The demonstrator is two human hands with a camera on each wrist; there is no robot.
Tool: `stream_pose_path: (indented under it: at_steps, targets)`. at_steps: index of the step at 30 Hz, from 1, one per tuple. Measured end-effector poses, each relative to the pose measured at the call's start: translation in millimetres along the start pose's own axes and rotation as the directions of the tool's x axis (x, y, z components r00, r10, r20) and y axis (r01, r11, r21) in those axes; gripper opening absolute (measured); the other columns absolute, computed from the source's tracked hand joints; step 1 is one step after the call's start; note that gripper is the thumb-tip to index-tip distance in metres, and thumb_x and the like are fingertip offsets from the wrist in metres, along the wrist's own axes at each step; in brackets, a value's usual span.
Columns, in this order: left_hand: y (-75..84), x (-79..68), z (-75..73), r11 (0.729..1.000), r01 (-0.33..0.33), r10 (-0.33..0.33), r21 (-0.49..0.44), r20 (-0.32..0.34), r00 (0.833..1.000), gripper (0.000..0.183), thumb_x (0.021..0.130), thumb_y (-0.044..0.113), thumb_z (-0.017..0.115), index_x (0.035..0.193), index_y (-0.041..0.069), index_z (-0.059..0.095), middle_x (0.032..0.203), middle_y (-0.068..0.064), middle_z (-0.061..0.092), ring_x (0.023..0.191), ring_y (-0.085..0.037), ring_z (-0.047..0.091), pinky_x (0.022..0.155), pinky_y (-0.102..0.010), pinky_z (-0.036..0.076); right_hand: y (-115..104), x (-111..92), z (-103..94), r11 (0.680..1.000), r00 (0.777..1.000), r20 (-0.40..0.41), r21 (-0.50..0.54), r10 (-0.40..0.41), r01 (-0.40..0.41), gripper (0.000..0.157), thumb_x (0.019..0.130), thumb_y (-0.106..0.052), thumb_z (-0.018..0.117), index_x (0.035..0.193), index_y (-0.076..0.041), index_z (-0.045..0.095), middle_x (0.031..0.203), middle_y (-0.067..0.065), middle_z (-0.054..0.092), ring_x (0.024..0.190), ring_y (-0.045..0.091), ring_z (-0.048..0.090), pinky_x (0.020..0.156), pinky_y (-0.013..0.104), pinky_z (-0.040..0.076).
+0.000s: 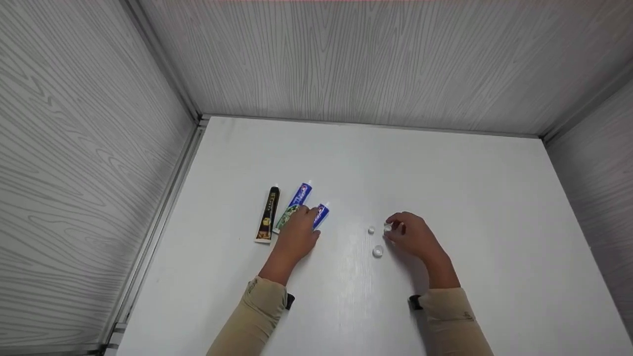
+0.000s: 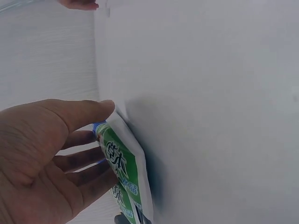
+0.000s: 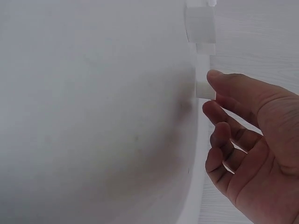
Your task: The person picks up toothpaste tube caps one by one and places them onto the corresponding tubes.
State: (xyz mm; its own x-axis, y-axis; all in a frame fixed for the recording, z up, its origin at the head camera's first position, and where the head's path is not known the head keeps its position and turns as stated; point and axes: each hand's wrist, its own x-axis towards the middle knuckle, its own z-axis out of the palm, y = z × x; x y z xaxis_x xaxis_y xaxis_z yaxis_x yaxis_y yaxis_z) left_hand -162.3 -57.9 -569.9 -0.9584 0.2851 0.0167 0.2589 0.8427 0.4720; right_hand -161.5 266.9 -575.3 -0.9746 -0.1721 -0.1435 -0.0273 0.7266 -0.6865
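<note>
My left hand [image 1: 296, 232] is over a blue-and-green toothpaste tube [image 1: 320, 215], thumb on one side and fingers on the other, covering much of it. Beside it lies a second blue-and-green toothpaste tube [image 1: 299, 194], partly under the fingers. In the left wrist view, the thumb is at the flat white end of the green tube [image 2: 122, 158]. My right hand [image 1: 413, 235] pinches a small white cap [image 3: 205, 90] between thumb and forefinger, low over the table. Two more white caps, a small cap [image 1: 371, 230] and a larger cap [image 1: 378, 251], sit left of that hand.
A black-and-gold toothpaste tube [image 1: 268, 215] lies left of the blue-and-green ones. All rest on a white table [image 1: 376, 168], enclosed by wood-grain panels [image 1: 346, 64] at the back and both sides.
</note>
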Motion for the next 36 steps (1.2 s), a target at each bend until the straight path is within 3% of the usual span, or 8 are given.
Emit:
stream_pose_path:
  at_steps: [8, 14, 21, 28, 36]
  targets:
    - [4.7, 0.6, 2.2, 0.999, 0.019, -0.019, 0.034, 0.007, 1.000, 0.059, 0.098, 0.015, 0.077, 0.149, -0.006, 0.054, 0.133, -0.023, 0.064, 0.124, -0.035, 0.066, 0.105, -0.047, 0.056, 0.8, -0.8, 2.0, 1.000, 1.000, 0.003, -0.015, 0.008, -0.008, 0.016, 0.094, -0.013, 0.075, 0.110, -0.011, 0.075, 0.103, 0.006, 0.069, 0.089, 0.022, 0.059, 0.080, 0.038, 0.049]
    - [4.7, 1.0, 4.2, 0.998, 0.002, -0.002, 0.064, -0.005, 1.000, 0.057, 0.097, 0.011, 0.078, 0.148, -0.003, 0.056, 0.130, -0.022, 0.065, 0.120, -0.034, 0.067, 0.102, -0.045, 0.057, 3.1, -4.3, 1.5, 1.000, 1.000, 0.005, -0.009, 0.007, -0.007, 0.016, 0.094, -0.012, 0.074, 0.110, -0.013, 0.074, 0.104, 0.005, 0.069, 0.090, 0.022, 0.060, 0.080, 0.037, 0.049]
    - [2.9, 1.8, 7.7, 0.999, -0.002, 0.002, 0.038, 0.016, 1.000, 0.053, 0.098, 0.007, 0.074, 0.147, -0.001, 0.057, 0.130, -0.021, 0.066, 0.117, -0.035, 0.067, 0.099, -0.046, 0.058, 4.3, -8.6, 1.1, 1.000, 1.000, -0.003, 0.004, 0.002, -0.002, 0.015, 0.095, -0.014, 0.076, 0.110, -0.013, 0.073, 0.106, 0.004, 0.070, 0.090, 0.021, 0.060, 0.079, 0.037, 0.050]
    - [5.4, 0.4, 8.4, 0.999, -0.047, 0.047, 0.007, 0.008, 0.999, 0.048, 0.097, 0.003, 0.073, 0.144, 0.001, 0.060, 0.123, -0.020, 0.067, 0.109, -0.035, 0.066, 0.095, -0.049, 0.058, 4.9, -12.3, 0.7, 0.999, 1.000, -0.002, 0.049, 0.005, -0.005, 0.015, 0.095, -0.014, 0.078, 0.109, -0.013, 0.073, 0.106, 0.004, 0.072, 0.088, 0.021, 0.062, 0.075, 0.036, 0.052]
    - [7.7, -4.1, 10.3, 0.995, -0.096, 0.096, 0.012, -0.009, 0.995, 0.048, 0.098, 0.004, 0.074, 0.143, 0.005, 0.059, 0.120, -0.017, 0.064, 0.104, -0.032, 0.062, 0.089, -0.049, 0.057, 3.9, -16.7, 1.2, 0.998, 1.000, -0.026, 0.063, 0.007, -0.005, 0.017, 0.097, -0.017, 0.077, 0.113, -0.014, 0.073, 0.113, 0.005, 0.074, 0.097, 0.023, 0.066, 0.079, 0.036, 0.054]
